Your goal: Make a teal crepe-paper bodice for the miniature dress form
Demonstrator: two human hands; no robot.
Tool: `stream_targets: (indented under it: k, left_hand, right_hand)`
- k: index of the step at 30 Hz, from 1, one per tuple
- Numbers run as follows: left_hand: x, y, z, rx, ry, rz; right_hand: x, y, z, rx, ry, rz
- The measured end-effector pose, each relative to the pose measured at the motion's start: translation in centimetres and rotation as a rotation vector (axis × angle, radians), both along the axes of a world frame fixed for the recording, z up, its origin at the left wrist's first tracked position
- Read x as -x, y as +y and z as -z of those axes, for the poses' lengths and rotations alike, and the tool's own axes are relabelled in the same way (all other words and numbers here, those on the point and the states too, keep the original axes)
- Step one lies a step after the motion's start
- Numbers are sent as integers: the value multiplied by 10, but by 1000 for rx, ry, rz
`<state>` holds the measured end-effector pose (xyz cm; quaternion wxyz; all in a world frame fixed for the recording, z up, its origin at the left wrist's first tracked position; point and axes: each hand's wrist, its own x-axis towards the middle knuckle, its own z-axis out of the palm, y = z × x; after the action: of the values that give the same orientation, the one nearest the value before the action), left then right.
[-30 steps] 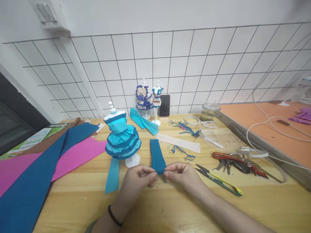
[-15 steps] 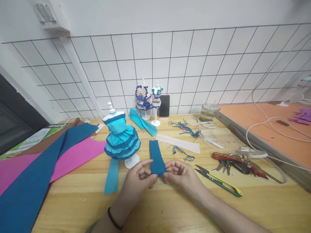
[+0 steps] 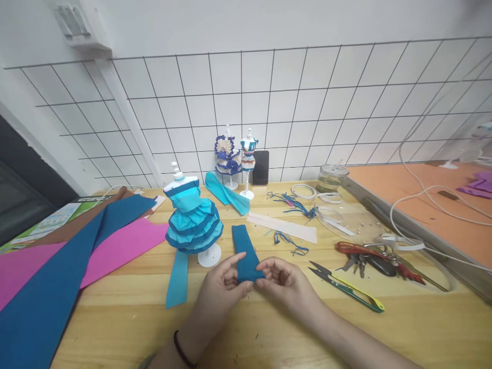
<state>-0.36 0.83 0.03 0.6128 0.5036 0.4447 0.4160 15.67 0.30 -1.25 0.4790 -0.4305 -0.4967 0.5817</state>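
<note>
Between my two hands is a dark teal crepe paper strip, its far end resting toward the table. My left hand pinches the strip's near left corner between thumb and fingers. At the near right corner, my right hand grips the same edge. Left of the hands stands a small white dress form wearing a turquoise ruffled dress with dark teal bands. A turquoise strip lies below it. Thread snips with yellow-green handles lie right of my right hand.
Two dressed mini forms and a phone stand at the wall. Pink paper and blue sheets cover the left side. A pale strip, paper scraps, keys and a glass jar are on the right.
The strip's far end has swung slightly left. My right hand has shifted a little left along the near edge, closer to my left hand.
</note>
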Motion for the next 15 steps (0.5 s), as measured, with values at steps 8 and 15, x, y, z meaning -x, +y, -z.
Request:
stream_targets:
  k: [8, 15]
  left_hand:
    - [3, 0, 4, -98, 157, -40]
    - [3, -1, 1, -213, 280, -110]
  right_hand:
    - [-2, 3, 5, -57, -109, 37]
    - [-6, 4, 4, -263, -300, 52]
